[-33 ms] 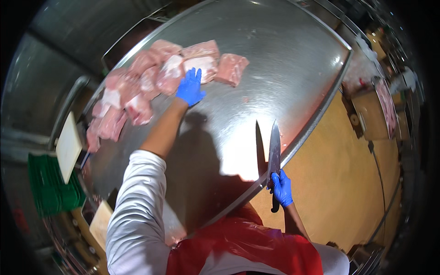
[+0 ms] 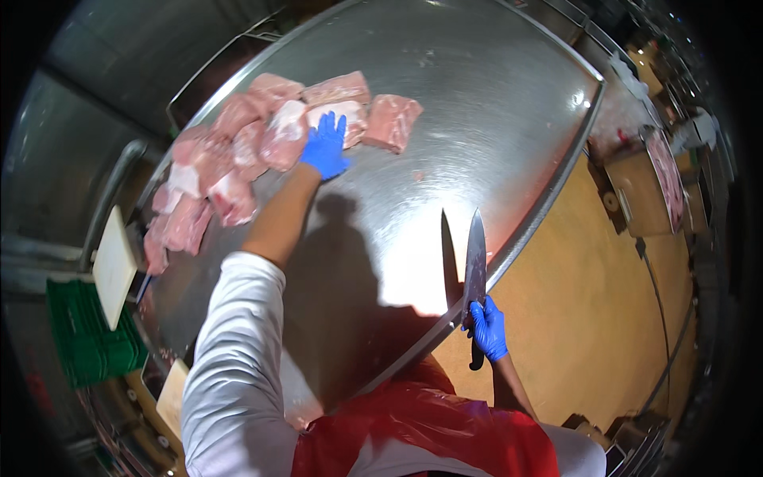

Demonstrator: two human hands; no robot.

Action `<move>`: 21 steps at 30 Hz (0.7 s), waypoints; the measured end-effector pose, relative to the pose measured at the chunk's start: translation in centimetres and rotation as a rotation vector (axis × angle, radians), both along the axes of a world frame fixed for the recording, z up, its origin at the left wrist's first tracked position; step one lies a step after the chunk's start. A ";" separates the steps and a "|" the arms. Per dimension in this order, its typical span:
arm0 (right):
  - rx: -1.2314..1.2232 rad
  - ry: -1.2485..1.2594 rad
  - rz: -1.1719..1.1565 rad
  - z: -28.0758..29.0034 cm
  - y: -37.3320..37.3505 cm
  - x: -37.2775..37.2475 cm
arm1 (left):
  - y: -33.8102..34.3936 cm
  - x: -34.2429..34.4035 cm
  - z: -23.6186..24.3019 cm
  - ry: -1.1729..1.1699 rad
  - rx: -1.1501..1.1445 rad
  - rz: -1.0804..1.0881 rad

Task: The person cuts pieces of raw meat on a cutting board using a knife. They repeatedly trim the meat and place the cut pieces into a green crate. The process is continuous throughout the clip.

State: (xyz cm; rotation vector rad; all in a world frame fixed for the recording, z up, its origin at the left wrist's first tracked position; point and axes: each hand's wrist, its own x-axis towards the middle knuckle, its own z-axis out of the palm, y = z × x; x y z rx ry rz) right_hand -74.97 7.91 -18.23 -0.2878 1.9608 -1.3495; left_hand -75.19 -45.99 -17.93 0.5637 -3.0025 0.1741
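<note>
My left hand (image 2: 325,149), in a blue glove, rests with spread fingers on a pale piece of raw meat (image 2: 350,115). Its fingers are not closed around the piece. Several more raw pink chunks lie about it, with one squared chunk (image 2: 393,123) just to the right and a cluster (image 2: 214,155) to the left. My right hand (image 2: 489,328), also gloved in blue, grips a large knife (image 2: 475,258) by its black handle at the near table edge. The blade points away from me over the steel table (image 2: 405,187).
A raised rim (image 2: 548,203) borders the steel table. White cutting boards (image 2: 116,266) and green crates (image 2: 83,330) stand on the left. On the right, a cardboard box (image 2: 640,191) and a dark cable (image 2: 654,286) are on the yellowish floor (image 2: 556,318).
The view has shifted slightly, so the meat and my left hand sit a little farther left in the picture. My grip on the knife is unchanged.
</note>
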 end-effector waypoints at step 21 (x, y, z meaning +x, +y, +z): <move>-0.270 -0.144 0.209 1.6 -3.1 -3.9 | 34.5 38.9 -3.2 1.548 1.981 0.798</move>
